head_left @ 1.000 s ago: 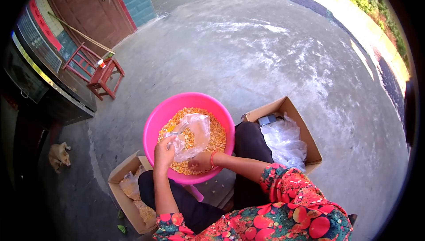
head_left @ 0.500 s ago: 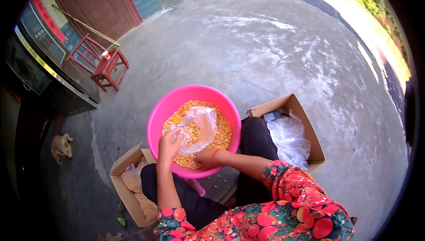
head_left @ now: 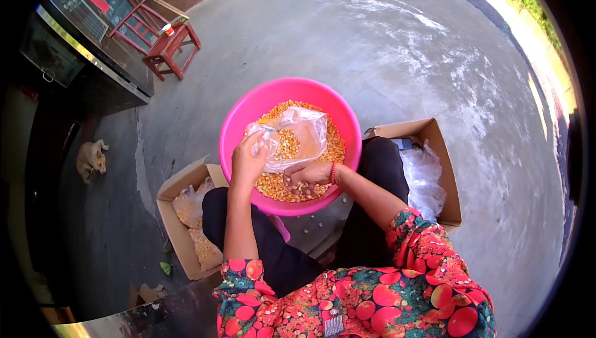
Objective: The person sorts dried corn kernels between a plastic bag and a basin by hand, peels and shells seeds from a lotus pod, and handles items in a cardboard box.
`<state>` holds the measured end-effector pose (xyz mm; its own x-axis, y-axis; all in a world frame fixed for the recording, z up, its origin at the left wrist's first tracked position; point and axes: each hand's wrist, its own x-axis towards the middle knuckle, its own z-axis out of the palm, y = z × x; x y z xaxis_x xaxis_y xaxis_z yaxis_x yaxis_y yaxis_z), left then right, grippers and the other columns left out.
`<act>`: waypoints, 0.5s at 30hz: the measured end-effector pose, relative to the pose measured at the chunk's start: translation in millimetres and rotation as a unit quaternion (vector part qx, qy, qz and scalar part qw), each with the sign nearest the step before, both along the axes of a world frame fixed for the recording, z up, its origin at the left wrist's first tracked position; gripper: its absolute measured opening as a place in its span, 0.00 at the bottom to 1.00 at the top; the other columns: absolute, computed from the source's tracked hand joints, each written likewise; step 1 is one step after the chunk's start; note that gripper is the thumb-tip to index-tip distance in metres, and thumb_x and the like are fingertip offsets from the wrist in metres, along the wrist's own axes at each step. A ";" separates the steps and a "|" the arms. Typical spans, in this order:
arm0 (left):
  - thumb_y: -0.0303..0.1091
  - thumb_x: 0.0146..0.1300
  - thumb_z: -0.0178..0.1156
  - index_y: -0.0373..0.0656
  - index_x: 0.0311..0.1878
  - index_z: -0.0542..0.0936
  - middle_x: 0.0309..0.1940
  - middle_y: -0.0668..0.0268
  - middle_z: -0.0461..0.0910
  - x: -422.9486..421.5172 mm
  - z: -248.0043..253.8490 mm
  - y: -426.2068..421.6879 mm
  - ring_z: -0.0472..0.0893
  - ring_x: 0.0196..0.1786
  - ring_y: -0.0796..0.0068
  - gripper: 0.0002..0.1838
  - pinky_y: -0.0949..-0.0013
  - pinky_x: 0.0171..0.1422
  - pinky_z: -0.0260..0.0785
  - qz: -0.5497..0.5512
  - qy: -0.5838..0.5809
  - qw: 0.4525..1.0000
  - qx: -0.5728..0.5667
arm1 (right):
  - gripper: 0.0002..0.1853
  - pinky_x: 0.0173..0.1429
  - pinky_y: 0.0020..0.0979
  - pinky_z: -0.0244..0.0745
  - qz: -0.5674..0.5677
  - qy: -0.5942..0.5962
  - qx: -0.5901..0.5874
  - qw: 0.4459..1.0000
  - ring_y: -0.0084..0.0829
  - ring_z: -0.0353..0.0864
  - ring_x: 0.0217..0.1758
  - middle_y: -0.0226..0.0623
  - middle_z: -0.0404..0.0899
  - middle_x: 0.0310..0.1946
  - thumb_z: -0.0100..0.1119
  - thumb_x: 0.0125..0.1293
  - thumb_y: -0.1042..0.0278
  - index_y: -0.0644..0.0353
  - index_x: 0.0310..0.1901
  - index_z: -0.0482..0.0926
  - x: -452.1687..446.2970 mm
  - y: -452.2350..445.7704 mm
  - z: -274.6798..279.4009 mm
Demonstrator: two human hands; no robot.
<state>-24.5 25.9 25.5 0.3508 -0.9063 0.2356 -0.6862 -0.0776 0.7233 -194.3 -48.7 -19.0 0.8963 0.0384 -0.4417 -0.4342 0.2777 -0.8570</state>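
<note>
A pink basin (head_left: 231, 128) between my knees holds loose yellow corn kernels (head_left: 335, 145). My left hand (head_left: 248, 159) pinches the rim of a clear plastic bag (head_left: 312, 133), which lies tilted over the corn with some kernels inside it. Just below the bag, my right hand (head_left: 310, 175), with a red band at the wrist, is cupped palm-down around corn kernels at the surface of the heap. Kernels show by its curled fingers.
By my left knee, a cardboard box (head_left: 166, 204) contains bags of corn (head_left: 200, 238). Another cardboard box (head_left: 452, 195) at my right holds clear plastic bags (head_left: 424, 180). A red chair (head_left: 167, 46) and a dog (head_left: 92, 159) are at the left on the concrete floor.
My right hand has come up out of the corn, its fingers now showing with kernels. My left hand still grips the bag. The view has shifted, so the basin appears higher and farther right.
</note>
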 end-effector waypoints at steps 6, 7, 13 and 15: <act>0.20 0.49 0.51 0.35 0.52 0.74 0.48 0.52 0.76 1.3 6.2 -1.9 0.75 0.54 0.62 0.22 0.68 0.59 0.63 0.055 -0.017 0.998 -0.024 | 0.06 0.14 0.15 0.49 0.070 -0.083 0.107 0.988 0.12 0.56 0.12 0.24 0.66 0.18 0.50 0.62 0.66 0.59 0.33 0.72 -4.6 -9.3 -1.5; 0.20 0.50 0.51 0.36 0.51 0.74 0.47 0.51 0.76 -0.5 10.0 -1.8 0.75 0.52 0.58 0.21 0.65 0.56 0.65 0.063 -0.024 0.997 -0.045 | 0.09 0.13 0.15 0.46 0.067 -0.108 0.097 0.987 0.11 0.52 0.12 0.22 0.62 0.17 0.49 0.66 0.63 0.59 0.34 0.72 -7.0 -12.4 1.7; 0.17 0.47 0.50 0.38 0.49 0.75 0.43 0.51 0.77 -2.3 13.9 -1.7 0.76 0.48 0.55 0.22 0.64 0.52 0.68 0.059 -0.019 0.995 -0.076 | 0.12 0.13 0.16 0.43 -0.201 -0.158 0.150 0.955 0.11 0.49 0.11 0.22 0.60 0.16 0.44 0.69 0.60 0.58 0.34 0.73 -25.6 -44.1 29.1; 0.15 0.47 0.46 0.38 0.47 0.77 0.43 0.52 0.77 -2.5 15.4 -1.9 0.77 0.48 0.56 0.22 0.65 0.52 0.69 0.005 0.026 0.996 -0.082 | 0.10 0.14 0.16 0.43 -0.304 -0.128 0.138 0.934 0.11 0.49 0.12 0.23 0.63 0.17 0.44 0.68 0.64 0.59 0.35 0.72 -23.1 -50.5 22.6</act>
<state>-27.1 24.0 40.9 0.3752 -0.8536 0.3613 -0.6476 0.0375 0.7611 -217.4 -99.1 3.6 0.8642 -0.4313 -0.2591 0.0840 0.6315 -0.7708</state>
